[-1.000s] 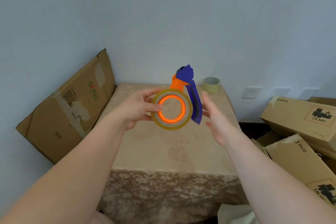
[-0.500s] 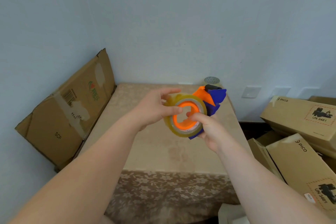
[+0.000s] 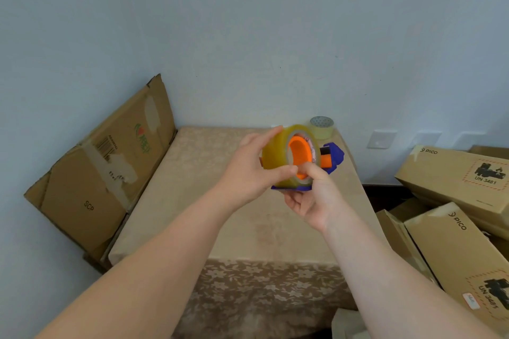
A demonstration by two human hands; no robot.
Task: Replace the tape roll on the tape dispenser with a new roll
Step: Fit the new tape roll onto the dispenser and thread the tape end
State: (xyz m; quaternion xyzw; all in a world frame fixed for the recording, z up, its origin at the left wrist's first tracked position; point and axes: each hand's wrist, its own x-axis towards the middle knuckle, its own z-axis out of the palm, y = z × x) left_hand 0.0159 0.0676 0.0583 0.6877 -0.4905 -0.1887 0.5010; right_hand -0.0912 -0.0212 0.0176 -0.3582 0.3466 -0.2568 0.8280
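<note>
Left hand [image 3: 249, 173]: grips yellowish tape roll [image 3: 278, 157] from its 9 o'clock side; thumb on roll's lower rim, fingers curled over top, clamped on roll.
Right hand [image 3: 312, 198]: palm up under blue tape dispenser [image 3: 332, 155], fingers closed round its base; thumb tip pressed at lower edge of orange hub [image 3: 300, 153].
Tape roll: seated on orange hub, held mid-air above table [image 3: 192, 201], approx. frame centre; open side faces 3 o'clock.
Dispenser: blue body sticks out at 3 o'clock of roll; blue edge also shows below roll at 6 o'clock. Orange & black parts visible btwn roll & blue tip.
Second roll [image 3: 321, 127]: pale tape roll standing on table's far corner, at 1 o'clock from held roll, apart from it, near wall.
Table: beige cloth w/ floral-pattern drop at front edge.
Flattened carton [image 3: 104, 173]: leans on wall at 9 o'clock, touching table's side.
PICO boxes [image 3: 451, 173]: stacked at 3–4 o'clock, just beside table.
</note>
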